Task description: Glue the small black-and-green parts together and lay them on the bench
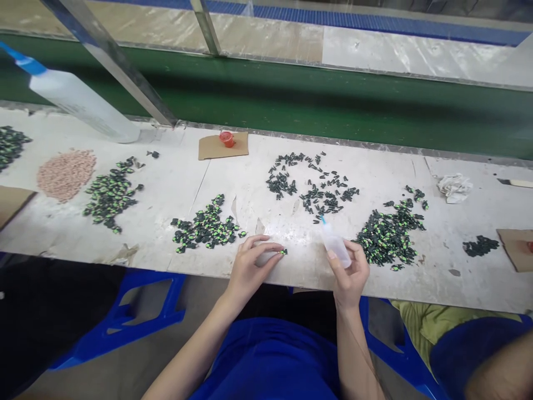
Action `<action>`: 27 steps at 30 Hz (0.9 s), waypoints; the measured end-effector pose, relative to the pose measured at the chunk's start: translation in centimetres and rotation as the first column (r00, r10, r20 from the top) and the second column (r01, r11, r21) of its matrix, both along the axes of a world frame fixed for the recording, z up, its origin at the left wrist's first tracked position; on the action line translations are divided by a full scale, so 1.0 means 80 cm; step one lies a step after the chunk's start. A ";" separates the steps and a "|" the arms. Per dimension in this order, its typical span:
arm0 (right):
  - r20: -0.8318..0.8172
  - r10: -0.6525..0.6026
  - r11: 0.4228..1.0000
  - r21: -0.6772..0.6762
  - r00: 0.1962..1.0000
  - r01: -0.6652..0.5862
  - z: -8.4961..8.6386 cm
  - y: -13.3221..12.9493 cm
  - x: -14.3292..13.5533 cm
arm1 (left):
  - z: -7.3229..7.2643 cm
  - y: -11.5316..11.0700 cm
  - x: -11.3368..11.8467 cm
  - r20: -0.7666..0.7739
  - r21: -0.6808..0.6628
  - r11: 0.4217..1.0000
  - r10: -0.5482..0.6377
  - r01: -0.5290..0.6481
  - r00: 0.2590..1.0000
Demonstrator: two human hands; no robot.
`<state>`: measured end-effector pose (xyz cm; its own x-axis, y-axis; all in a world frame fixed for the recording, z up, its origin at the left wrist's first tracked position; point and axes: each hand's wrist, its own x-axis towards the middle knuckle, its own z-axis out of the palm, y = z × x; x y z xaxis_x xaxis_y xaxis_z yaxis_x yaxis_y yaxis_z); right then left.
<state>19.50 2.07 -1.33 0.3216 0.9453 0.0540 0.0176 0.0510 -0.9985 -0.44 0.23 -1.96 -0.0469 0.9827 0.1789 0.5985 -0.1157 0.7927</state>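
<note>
Between the thumb and forefinger of my left hand (254, 262) is a small black-and-green part (283, 252), just above the table's front edge. My right hand (350, 271) is closed around a small translucent squeeze bottle (336, 246), whose blue tip points up and left. That tip is close to a scattered group of small dark parts (320, 200). One pile of black-and-green parts (208, 225) lies to the left of my left hand. A bigger pile of black-and-green parts (389, 233) lies right beside my right hand.
A cardboard piece (208, 148) carries a small red cup (227, 139). Farther left are a pink pile (66, 174), another black-and-green pile (110, 194) and a large white bottle (83, 103). Crumpled tissue (454, 188) lies right. A metal post (120, 66) rises at back left. People sit on both sides.
</note>
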 end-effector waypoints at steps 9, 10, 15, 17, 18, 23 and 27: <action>0.130 0.027 0.996 -0.090 0.991 -0.015 0.000 0.019 0.000 | 0.023 0.081 -0.011 -0.168 0.042 0.999 0.003 0.004 0.986; 0.181 0.025 0.996 -0.091 0.983 -0.008 -0.002 0.020 -0.001 | 0.025 0.096 -0.014 -0.205 0.063 0.996 0.068 -0.056 0.976; 0.364 0.022 0.999 -0.053 0.931 -0.003 -0.011 0.022 -0.002 | 0.020 0.153 -0.017 -0.277 0.001 0.992 0.124 -0.129 0.953; 0.380 0.024 1.000 -0.017 0.925 -0.019 -0.013 0.019 -0.001 | 0.017 0.161 -0.017 -0.267 -0.037 0.994 0.093 -0.106 0.959; 0.394 0.009 1.000 0.017 0.919 -0.017 -0.013 0.016 -0.001 | 0.015 0.162 -0.018 -0.269 -0.042 0.995 0.074 -0.089 0.960; 0.459 -0.219 0.959 0.265 0.861 0.103 -0.006 -0.017 -0.008 | 0.022 0.133 -0.021 -0.246 0.017 1.000 0.013 -0.009 0.969; 0.302 -0.042 0.982 0.190 0.952 -0.017 0.002 -0.039 -0.031 | 0.041 0.078 -0.002 0.020 -0.037 0.993 -0.111 0.111 0.994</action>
